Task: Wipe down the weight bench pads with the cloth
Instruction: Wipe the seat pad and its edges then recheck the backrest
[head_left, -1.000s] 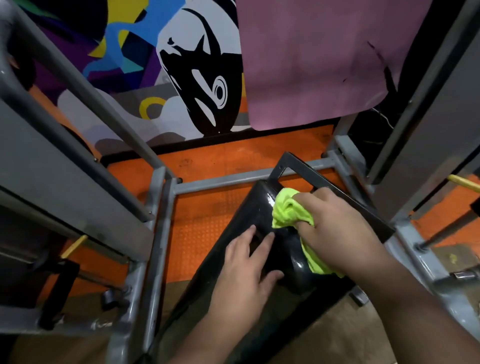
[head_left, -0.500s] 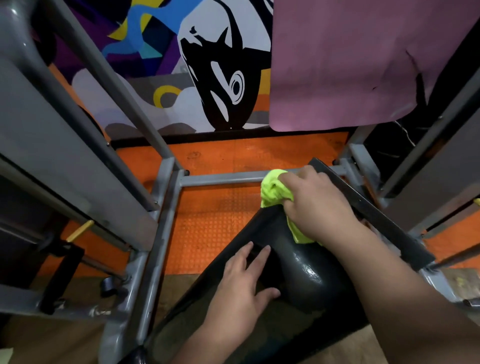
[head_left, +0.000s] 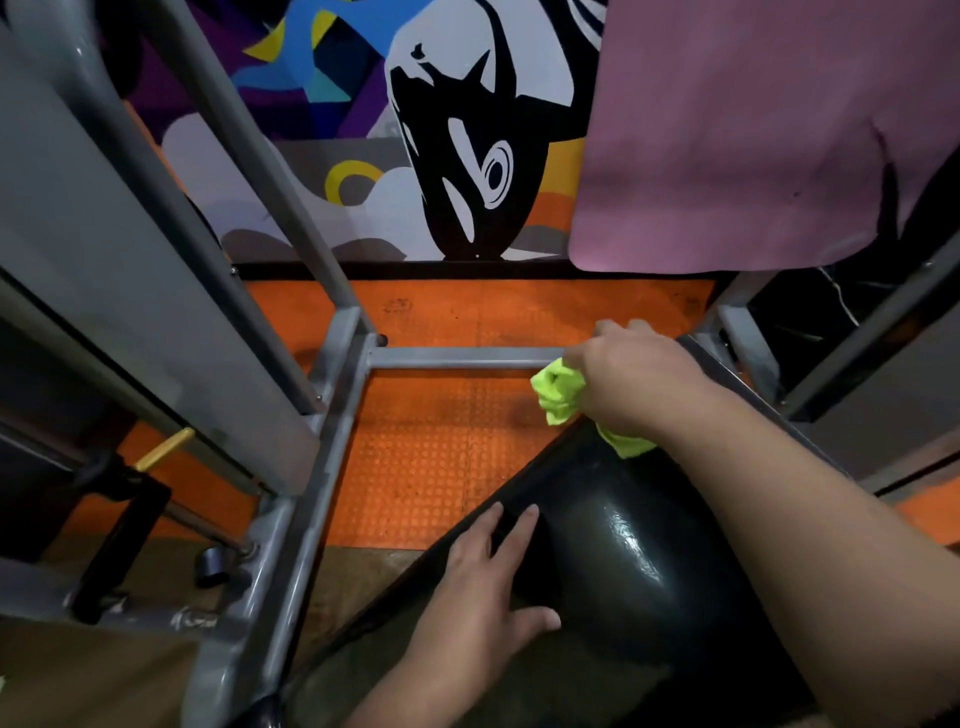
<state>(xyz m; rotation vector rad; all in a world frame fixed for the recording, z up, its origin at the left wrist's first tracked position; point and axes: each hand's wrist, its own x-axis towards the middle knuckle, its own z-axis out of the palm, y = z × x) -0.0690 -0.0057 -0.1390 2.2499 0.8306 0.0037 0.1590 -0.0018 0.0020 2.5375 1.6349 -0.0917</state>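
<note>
Right hand (head_left: 631, 379) fisted around lime cloth (head_left: 558, 392) at far end of black pad (head_left: 623, 545) — left hand (head_left: 480, 608) spread flat, fingers splayed on pad.

Your left hand (head_left: 475, 613) bare, no glove, ring or watch visible. Your right hand (head_left: 631, 382) bare too. Both forearms uncovered to frame edge, no sleeves showing.
</note>
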